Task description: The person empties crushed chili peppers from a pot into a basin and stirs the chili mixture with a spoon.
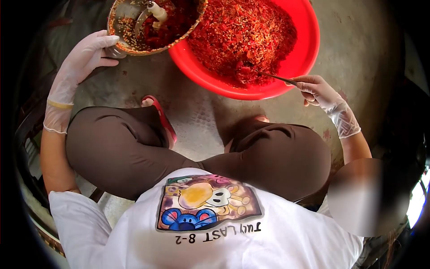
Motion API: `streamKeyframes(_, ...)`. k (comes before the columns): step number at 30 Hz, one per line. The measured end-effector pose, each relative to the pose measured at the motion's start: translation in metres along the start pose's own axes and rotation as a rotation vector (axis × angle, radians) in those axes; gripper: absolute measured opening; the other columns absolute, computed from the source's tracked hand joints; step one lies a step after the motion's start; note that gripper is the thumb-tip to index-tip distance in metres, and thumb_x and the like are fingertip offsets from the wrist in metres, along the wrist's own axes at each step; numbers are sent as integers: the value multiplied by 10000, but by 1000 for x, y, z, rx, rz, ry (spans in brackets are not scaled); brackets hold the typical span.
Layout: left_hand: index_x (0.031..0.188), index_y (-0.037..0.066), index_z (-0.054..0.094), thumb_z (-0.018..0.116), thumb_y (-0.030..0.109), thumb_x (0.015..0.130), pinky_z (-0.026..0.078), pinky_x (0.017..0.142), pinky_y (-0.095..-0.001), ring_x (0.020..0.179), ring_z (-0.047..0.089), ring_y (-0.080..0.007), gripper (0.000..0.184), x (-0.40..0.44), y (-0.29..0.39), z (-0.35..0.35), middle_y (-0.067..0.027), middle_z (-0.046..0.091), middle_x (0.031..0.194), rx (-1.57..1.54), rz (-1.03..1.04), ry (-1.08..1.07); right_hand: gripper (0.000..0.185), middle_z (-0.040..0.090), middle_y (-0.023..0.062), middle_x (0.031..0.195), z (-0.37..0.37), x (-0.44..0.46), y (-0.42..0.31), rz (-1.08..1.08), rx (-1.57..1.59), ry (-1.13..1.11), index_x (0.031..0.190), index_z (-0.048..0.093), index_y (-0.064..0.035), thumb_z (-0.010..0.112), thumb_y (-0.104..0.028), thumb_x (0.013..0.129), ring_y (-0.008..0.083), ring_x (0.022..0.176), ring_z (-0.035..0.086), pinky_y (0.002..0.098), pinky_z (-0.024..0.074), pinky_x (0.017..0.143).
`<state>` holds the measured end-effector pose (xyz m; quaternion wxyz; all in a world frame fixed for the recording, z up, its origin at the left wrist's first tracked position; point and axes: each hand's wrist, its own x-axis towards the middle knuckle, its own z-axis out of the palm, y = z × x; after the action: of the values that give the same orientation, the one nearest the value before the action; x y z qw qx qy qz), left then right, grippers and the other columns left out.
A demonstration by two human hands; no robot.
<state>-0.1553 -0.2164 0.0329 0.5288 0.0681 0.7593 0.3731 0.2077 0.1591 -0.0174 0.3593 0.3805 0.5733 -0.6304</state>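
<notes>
My left hand (pixel 87 56), in a clear glove, grips the left side of a food processor bowl (pixel 130 48). The bowl tilts toward the basin, its rim coated with chopped bits and seeds. Inside are a white blade hub (pixel 157 12) and some red chilli mash. Beside it a red plastic basin (pixel 310 49) holds a heap of chopped red chilli (pixel 242 33) with many pale seeds. My right hand (pixel 320 93), gloved too, is closed around the thin handle of a spoon (pixel 281 78). The spoon's head is buried in the chilli near the basin's front edge.
The basin stands on a grey concrete floor (pixel 192 107) with reddish stains. My bent knees (pixel 277 157) are spread just in front of it, and a red sandal (pixel 163 119) is on my foot. Dark objects I cannot make out line both sides.
</notes>
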Motion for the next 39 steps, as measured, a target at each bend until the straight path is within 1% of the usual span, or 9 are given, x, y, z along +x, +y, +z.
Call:
streamKeyframes(7,1066,85,565,623,298,861,497,824,-347,883,598,-137,301,4,-5,-7,-27,619,977,-26,-4,-18,363,301,-80,514,-7,-18,-12,-118,177,-104,1208,559,38,471,-213,962,42,423,297,245,427,543)
streamKeyframes(15,1111,59,545,583,273,880,509,789,-338,851,604,-145,318,-2,3,2,-51,626,987,-26,-7,18,366,276,-89,488,5,-61,-55,-344,174,107,1163,586,48,471,-223,945,36,404,290,228,416,504)
streamKeyframes(23,1081,36,577,593,225,853,516,807,-428,904,622,-227,296,-3,5,1,-94,642,1018,-65,-19,14,390,282,-92,450,41,-91,-122,-605,202,214,1167,580,64,479,-234,936,30,380,281,220,388,492)
streamKeyframes(27,1075,27,576,570,215,870,509,824,-430,887,624,-220,278,-5,6,3,-101,644,1007,-45,-15,29,329,442,-89,611,90,-72,-141,-702,146,441,1229,560,21,514,-135,943,10,483,355,181,354,497)
streamKeyframes(28,1074,28,576,570,215,870,507,828,-430,887,624,-220,277,-5,6,2,-100,644,1003,-41,-17,23,321,527,-80,738,98,-63,-144,-772,133,309,1251,551,-9,526,-84,941,7,530,402,164,330,486)
streamKeyframes(29,1074,29,576,569,215,871,505,831,-430,886,624,-219,275,-5,6,2,-99,645,999,-38,-19,16,353,534,-76,776,111,-46,-141,-914,-66,347,1284,526,6,470,-22,937,-6,575,391,166,362,577)
streamKeyframes(33,1081,33,576,569,221,873,502,838,-426,881,625,-216,280,1,0,-4,-93,649,982,-37,-39,-8,460,627,78,744,116,19,-144,-1178,-1365,777,1290,510,-66,541,9,837,242,605,603,328,447,555)
streamKeyframes(36,1090,30,576,571,226,872,505,832,-424,886,617,-213,293,-1,2,-2,-97,642,995,-49,-24,-7,459,622,66,720,115,18,-148,-1104,-1360,767,1295,512,-78,553,-3,844,226,615,618,343,440,546)
streamKeyframes(39,1091,26,575,574,232,870,510,823,-419,906,608,-209,301,-5,6,1,-98,633,1010,-29,-13,8,454,647,55,769,98,8,-141,-1252,-942,738,1297,523,-95,552,-7,853,225,621,618,331,448,559)
